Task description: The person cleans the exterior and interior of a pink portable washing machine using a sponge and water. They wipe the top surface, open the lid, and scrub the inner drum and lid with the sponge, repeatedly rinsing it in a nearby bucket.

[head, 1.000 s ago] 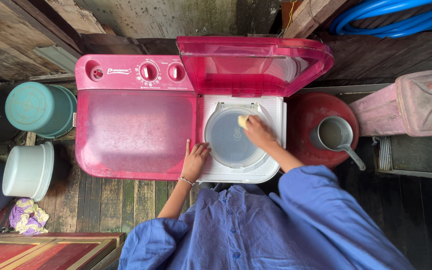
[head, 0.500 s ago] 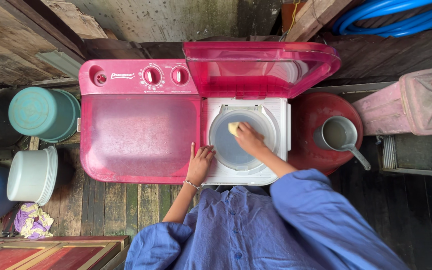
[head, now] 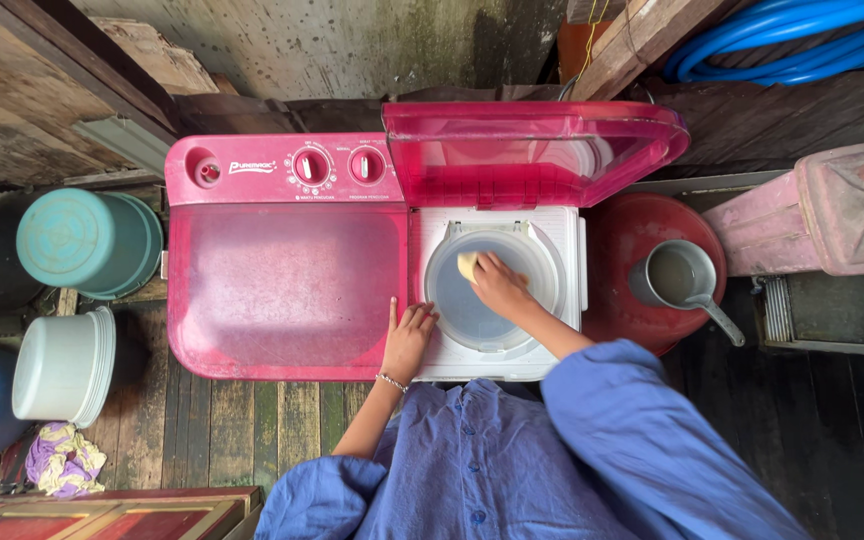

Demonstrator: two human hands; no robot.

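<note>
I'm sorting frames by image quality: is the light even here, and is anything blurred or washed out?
Head view: soft, even daylight without hard shadows; the right hand with its yellow sponge and the left hand look sharp; faint sheen on the raised pink lid; the edges darken and bend slightly.

Your way over the twin-tub washing machine (head: 292,290) is open on its left half: the closed pink lid (head: 287,285) lies flat and bare. At the back edge the raised spinner lid (head: 537,150) overhangs the round inner cover (head: 492,290), so you reach that opening from the front or from above only. Your left hand (head: 407,340) rests on the front edge between the two tubs; your right hand (head: 500,285) already fills the cover's rear left. Off the right edge, a red basin (head: 622,240) with a metal dipper (head: 677,275) stands close
</note>
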